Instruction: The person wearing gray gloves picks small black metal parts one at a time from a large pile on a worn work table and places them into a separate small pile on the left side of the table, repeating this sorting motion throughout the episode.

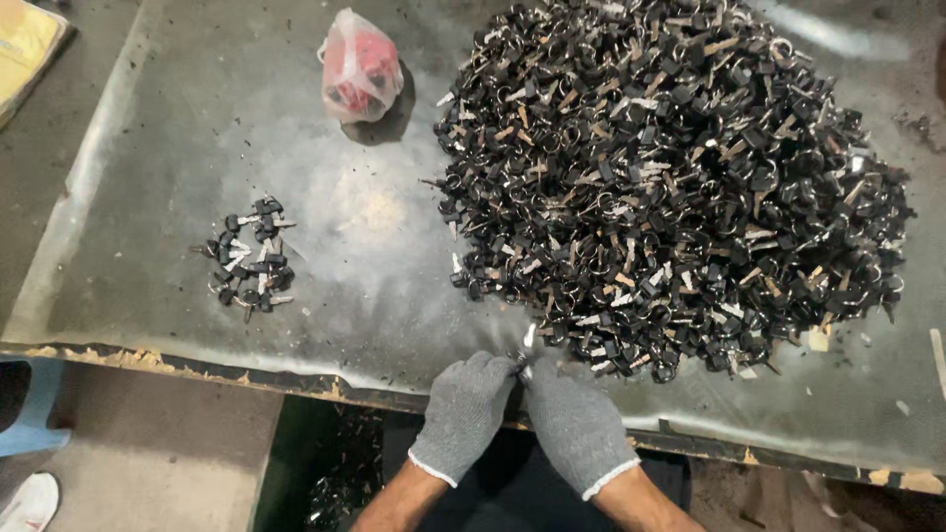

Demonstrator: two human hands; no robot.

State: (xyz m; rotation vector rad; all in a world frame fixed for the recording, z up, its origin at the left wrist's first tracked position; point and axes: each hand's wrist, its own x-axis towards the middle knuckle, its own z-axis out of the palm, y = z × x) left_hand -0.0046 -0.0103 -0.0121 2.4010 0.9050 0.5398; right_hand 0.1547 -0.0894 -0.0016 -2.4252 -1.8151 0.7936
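Both my hands wear grey knit gloves and meet at the table's near edge. My left hand [465,409] and my right hand [574,426] pinch one small black-headed key with a silver blade [525,351] between their fingertips. Just beyond them spreads a large heap of black-headed keys on rings [670,177], covering the right half of the table. A small separate cluster of the same keys [251,261] lies on the left.
The worktable [177,118] is a worn grey sheet with a chipped front edge. A tied plastic bag with red contents [360,67] stands at the back centre. A yellow object [25,44] lies far left. A blue stool [34,409] and a white shoe [28,500] are on the floor.
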